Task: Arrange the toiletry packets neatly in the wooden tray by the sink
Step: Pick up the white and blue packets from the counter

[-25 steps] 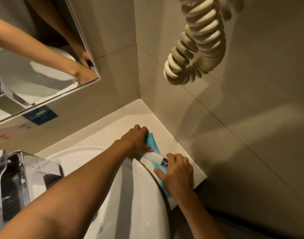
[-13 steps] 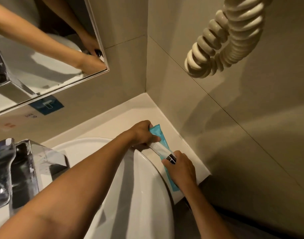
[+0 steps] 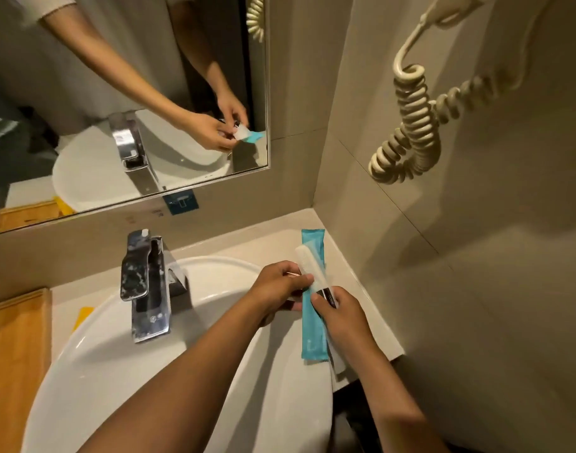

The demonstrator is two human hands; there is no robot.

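both grips pinch slim white packet (image 3: 309,266) | flat teal packet (image 3: 313,325) beneath | glossy basin (image 3: 214,371)

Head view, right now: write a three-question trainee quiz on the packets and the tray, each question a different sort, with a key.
1. True or false: the wooden tray lies on the faucet's far side from the teal packet.
2. Which hand grips the dark-printed end of the white packet? A) left hand B) right hand C) neither
3. Fill in: the teal packet lies between the sink basin and the ____.

Key: 1 true; 2 B; 3 wall
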